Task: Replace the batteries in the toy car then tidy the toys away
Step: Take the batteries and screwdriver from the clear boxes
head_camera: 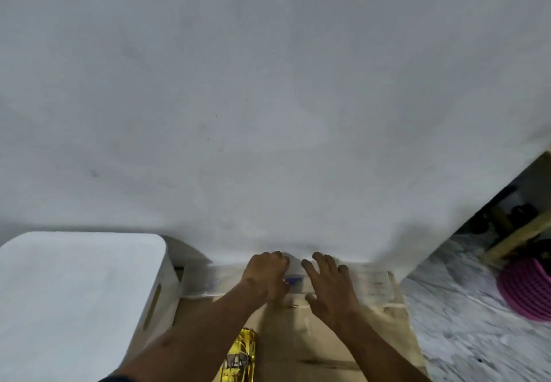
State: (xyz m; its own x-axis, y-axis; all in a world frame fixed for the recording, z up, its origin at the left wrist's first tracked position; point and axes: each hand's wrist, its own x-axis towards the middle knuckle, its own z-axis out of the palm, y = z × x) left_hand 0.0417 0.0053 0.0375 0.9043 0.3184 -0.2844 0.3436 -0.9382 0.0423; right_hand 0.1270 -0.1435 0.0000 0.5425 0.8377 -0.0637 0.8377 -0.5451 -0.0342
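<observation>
A shiny gold toy car (240,358) lies on the brown cardboard (298,337) near the bottom of the view, between my forearms. Both hands reach forward to a clear plastic bag (372,283) lying at the foot of the white wall. My left hand (265,274) is curled, its fingers closed at the bag's top edge, next to a small blue patch (293,279). My right hand (331,283) rests flat on the bag with its fingers spread. What the bag holds is hidden.
A white box with a slot handle (89,292) stands at the left. The white wall (268,98) fills most of the view. At the right lie marble floor (465,322), a pink ribbed object (527,289) and a wooden frame (518,232).
</observation>
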